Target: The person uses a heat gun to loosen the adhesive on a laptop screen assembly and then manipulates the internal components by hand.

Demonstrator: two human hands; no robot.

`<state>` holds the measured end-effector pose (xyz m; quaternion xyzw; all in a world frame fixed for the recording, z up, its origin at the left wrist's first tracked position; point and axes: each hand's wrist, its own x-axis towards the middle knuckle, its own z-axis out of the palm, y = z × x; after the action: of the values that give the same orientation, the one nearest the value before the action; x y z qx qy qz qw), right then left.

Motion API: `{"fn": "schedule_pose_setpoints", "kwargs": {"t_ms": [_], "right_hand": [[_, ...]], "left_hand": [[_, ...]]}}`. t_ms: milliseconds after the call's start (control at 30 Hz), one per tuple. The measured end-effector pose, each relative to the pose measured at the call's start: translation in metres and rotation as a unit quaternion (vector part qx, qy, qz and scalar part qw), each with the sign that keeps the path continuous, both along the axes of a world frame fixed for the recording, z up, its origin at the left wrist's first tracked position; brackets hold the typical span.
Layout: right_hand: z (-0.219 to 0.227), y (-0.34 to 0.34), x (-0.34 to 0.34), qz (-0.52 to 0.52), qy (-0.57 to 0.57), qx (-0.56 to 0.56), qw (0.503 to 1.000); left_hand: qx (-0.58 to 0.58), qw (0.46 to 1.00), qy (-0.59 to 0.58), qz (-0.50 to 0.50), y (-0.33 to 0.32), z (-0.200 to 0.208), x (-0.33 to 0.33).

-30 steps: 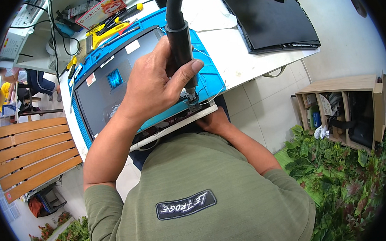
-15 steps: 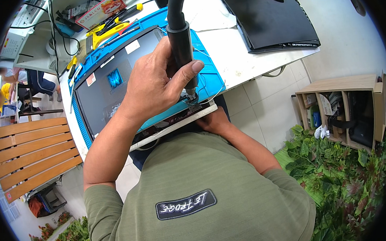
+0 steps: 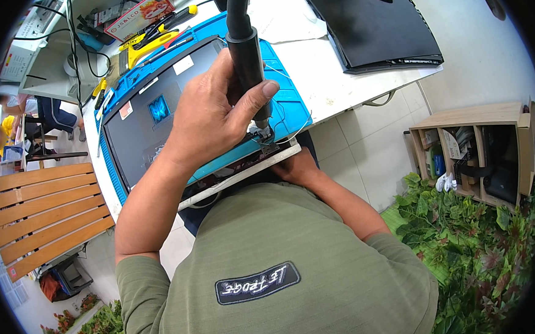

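My left hand (image 3: pixel 212 118) is wrapped round the black handle of a hot-air gun (image 3: pixel 249 64), whose thick hose rises out of the top of the picture. Its nozzle points down at a small dark metal hinge (image 3: pixel 269 147) by the near right corner of a dark laptop part (image 3: pixel 134 135). That part lies on a blue work mat (image 3: pixel 291 98). Thin wires show around the nozzle. Low at the table's near edge is my right hand (image 3: pixel 298 167), just beneath the hinge; its fingers are hidden by the edge.
Yellow-handled tools and a brush (image 3: pixel 141 51) lie behind the mat, beside a red and white box (image 3: pixel 142 16). Black laptop panels (image 3: pixel 381 28) are stacked at the far right of the white table (image 3: pixel 330 89). A slatted wooden bench (image 3: pixel 49 211) stands left, a wooden shelf (image 3: pixel 466 118) right.
The hot-air gun and my left hand have shifted slightly to the left. My right hand stays nearly where it was.
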<state>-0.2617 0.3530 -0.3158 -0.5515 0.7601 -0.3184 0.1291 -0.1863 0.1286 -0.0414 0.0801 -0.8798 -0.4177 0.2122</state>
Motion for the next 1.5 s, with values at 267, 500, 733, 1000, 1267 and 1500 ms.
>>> {"fn": "schedule_pose_setpoints", "kwargs": {"t_ms": [267, 500, 733, 1000, 1267, 1500], "right_hand": [[-0.001, 0.000, -0.002, 0.021, -0.012, 0.095, 0.995], [-0.001, 0.002, -0.002, 0.015, -0.016, 0.063, 0.998], [-0.013, 0.002, -0.002, 0.010, -0.011, 0.065, 0.998], [-0.018, 0.002, -0.001, 0.005, 0.012, 0.037, 0.999], [-0.014, 0.000, 0.002, -0.024, -0.016, -0.006, 1.000], [-0.002, 0.002, 0.002, -0.024, -0.015, 0.012, 1.000]], "left_hand": [[-0.002, 1.000, 0.019, 0.017, -0.007, 0.000, 0.010], [0.007, 0.999, 0.042, 0.023, -0.007, -0.003, 0.012], [-0.010, 0.999, 0.046, 0.014, 0.000, -0.003, -0.001], [-0.008, 0.998, 0.047, 0.040, -0.006, -0.005, 0.006], [-0.012, 0.999, 0.014, 0.051, -0.009, 0.001, 0.015], [-0.020, 0.999, 0.038, 0.033, 0.000, -0.001, 0.001]]}}
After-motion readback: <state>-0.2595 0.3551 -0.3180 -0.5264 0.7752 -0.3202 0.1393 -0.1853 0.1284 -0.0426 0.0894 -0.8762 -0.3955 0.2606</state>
